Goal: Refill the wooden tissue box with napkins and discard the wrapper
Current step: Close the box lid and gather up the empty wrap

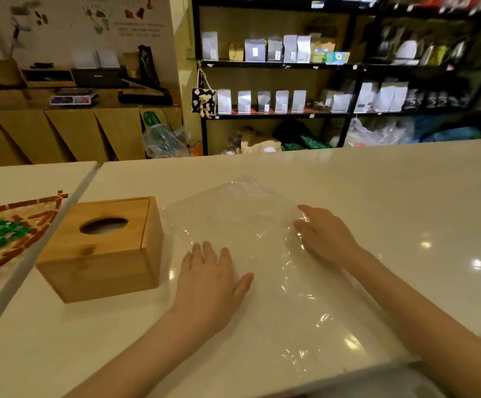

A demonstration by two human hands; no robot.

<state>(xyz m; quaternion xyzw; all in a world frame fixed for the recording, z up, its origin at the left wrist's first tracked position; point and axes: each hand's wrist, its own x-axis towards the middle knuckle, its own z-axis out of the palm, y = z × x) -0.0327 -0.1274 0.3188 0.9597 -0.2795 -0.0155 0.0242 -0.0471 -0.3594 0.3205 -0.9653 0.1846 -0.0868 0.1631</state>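
box [101, 248] sits left on the table [406, 196], napkins showing in its hole. our left hand [207, 280] lies flat & open on the clear wrapper [233, 214]; right hand [324, 235] open, fingers on its edge, gripping nothing. refill looks done; next we bunch wrapper & bin it.

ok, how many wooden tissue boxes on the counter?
1. The wooden tissue box sits on the white counter, left of the clear plastic wrapper that both hands rest on. No others visible, though the view cuts off at the edges.

Shop: shelves [276, 64] of packaged goods [289, 48]
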